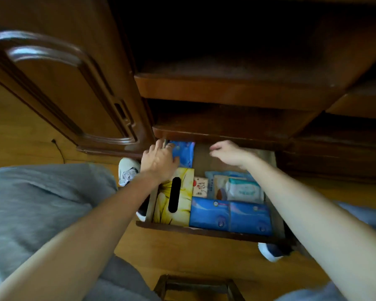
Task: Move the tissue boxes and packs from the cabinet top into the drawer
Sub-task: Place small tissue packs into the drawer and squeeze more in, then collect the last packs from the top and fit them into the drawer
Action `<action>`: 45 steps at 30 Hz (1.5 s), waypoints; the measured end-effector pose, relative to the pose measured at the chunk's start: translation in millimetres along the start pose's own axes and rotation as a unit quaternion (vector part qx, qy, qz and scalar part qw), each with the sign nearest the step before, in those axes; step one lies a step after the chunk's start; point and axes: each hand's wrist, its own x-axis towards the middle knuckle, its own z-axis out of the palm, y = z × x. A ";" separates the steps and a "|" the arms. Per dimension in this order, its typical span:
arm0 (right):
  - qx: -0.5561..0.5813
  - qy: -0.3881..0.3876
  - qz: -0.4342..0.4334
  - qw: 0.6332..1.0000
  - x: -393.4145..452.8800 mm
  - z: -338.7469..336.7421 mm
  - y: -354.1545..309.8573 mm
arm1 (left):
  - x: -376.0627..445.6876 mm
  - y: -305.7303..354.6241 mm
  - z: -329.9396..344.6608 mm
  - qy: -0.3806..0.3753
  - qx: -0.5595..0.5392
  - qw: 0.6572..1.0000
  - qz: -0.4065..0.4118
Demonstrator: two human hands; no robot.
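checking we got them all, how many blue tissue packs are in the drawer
3: two side by side along the front edge, one at the back left under the left hand. More may be hidden under the cabinet.

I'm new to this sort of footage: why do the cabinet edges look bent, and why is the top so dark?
Head view: the wide-angle lens bows the cabinet door; the upper shelves lie in deep shadow, the open drawer is better lit; the right hand is motion-blurred.

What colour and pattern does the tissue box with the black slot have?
The tissue box is yellow with a white flower pattern, seen in the head view.
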 end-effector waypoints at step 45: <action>-0.124 0.641 0.126 0.747 -43.1 -558.4 -46.6 | 321.5 367.5 -384.2 0.262 -0.099 0.931 0.234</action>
